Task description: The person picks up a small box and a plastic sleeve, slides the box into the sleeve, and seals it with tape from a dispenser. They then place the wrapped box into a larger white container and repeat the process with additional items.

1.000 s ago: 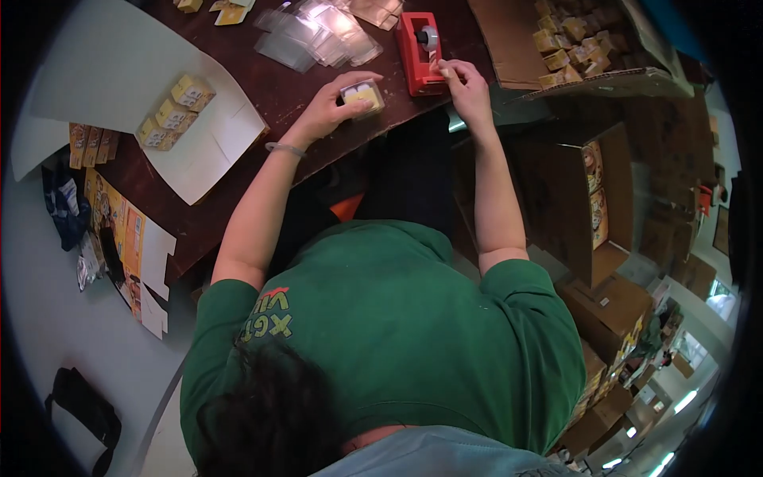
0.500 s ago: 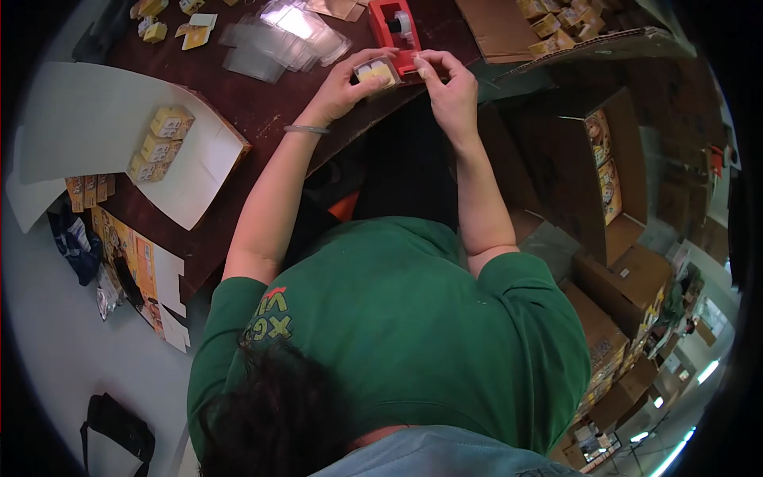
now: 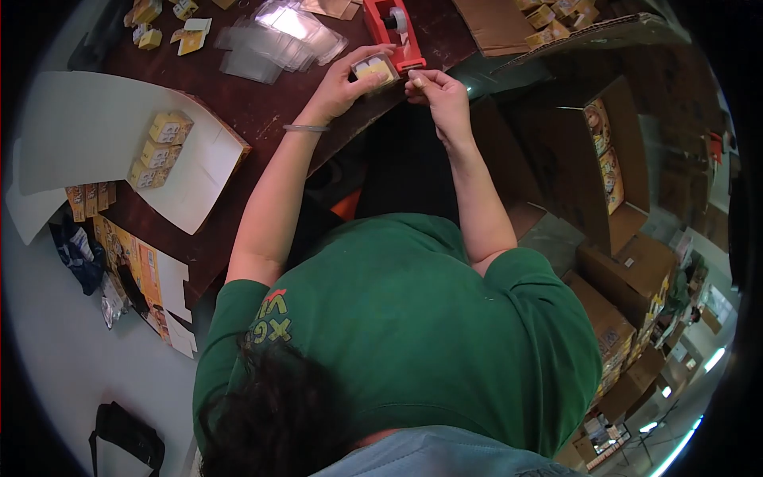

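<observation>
My left hand (image 3: 346, 79) is closed around a small clear plastic box (image 3: 376, 70) with yellow-and-white contents, holding it over the table edge. A red tape dispenser (image 3: 408, 54) with a roll of clear tape (image 3: 396, 20) stands just beyond the box. Right at the dispenser's cutting end, my right hand (image 3: 439, 97) is closed, with thumb and index finger pinched together on what looks like a bit of clear tape; the tape itself is barely visible. The box and the right fingertips are a short way apart.
Flat clear plastic sleeves (image 3: 278, 44) lie on the dark table (image 3: 238, 103). Small yellow boxes (image 3: 161, 147) stand in a row on a white open carton (image 3: 87, 127) at left. More small boxes (image 3: 548, 28) fill a cardboard box at upper right. Large cartons (image 3: 628, 274) stack on the right.
My right hand has drawn back toward me and slightly left, along the front of the dispenser. The left hand still holds the plastic box, nearly in place.
</observation>
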Demonstrator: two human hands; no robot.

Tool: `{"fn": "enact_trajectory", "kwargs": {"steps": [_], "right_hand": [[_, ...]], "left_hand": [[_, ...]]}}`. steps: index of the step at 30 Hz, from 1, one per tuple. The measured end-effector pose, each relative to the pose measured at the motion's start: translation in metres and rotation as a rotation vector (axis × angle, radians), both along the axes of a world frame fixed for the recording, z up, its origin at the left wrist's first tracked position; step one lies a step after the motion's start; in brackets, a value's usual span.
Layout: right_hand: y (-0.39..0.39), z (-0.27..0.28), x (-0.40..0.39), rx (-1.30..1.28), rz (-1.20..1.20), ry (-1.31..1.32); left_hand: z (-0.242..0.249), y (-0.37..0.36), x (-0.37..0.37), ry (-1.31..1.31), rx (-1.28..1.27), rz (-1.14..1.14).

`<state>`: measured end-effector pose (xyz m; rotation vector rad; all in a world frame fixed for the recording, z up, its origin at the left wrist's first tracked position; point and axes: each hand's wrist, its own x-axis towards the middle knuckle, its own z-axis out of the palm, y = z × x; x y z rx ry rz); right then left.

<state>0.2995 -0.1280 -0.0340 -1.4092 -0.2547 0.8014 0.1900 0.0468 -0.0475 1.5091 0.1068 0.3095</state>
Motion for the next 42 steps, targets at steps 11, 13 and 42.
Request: {"fn": "enact_trajectory", "kwargs": {"steps": [11, 13, 42], "right_hand": [[0.001, 0.024, -0.039, 0.209, 0.071, -0.221], [0.009, 0.032, -0.049, 0.145, 0.103, -0.308], [0.037, 0.027, -0.033, 0.132, 0.358, -1.222]], "left_hand": [[0.01, -0.006, -0.017, 0.044, -0.017, 0.12], [0.012, -0.008, -0.023, 0.041, -0.036, 0.134], [0.01, 0.008, -0.052, 0.08, -0.011, 0.169]]}}
